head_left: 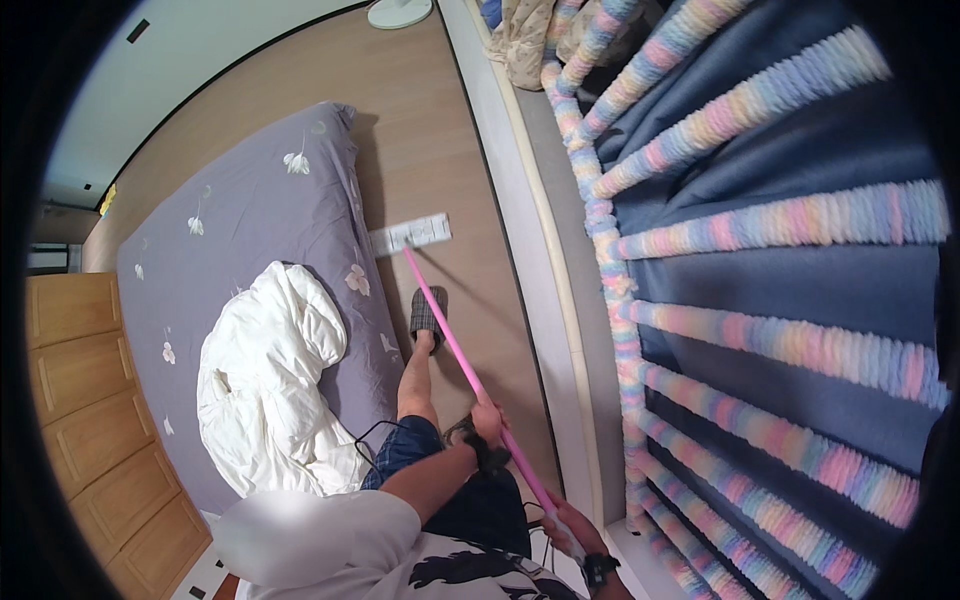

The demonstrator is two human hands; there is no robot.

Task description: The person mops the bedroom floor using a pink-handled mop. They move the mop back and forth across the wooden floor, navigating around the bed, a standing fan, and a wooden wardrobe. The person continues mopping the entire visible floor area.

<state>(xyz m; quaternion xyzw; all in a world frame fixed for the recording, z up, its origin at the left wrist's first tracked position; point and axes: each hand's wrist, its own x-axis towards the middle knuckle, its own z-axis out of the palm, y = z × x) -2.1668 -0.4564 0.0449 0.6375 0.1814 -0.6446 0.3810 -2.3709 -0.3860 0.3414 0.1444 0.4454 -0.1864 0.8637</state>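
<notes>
Pink pole: runs slantwise from the mop head up to both hands
Mop head: white, rectangular, lying on the brown floor, left end right by the bed; can't tell if they touch
Left hand: wrapped around the pole partway along, dark band on that wrist
Right hand: gripping the same pole nearer its top end, dark band there too
Slipper: dark checked one, just left of the pole
Quilt: white, bunched up on the purplish-grey sheet
Railing: fuzzy pastel wrap, off to the right
</notes>
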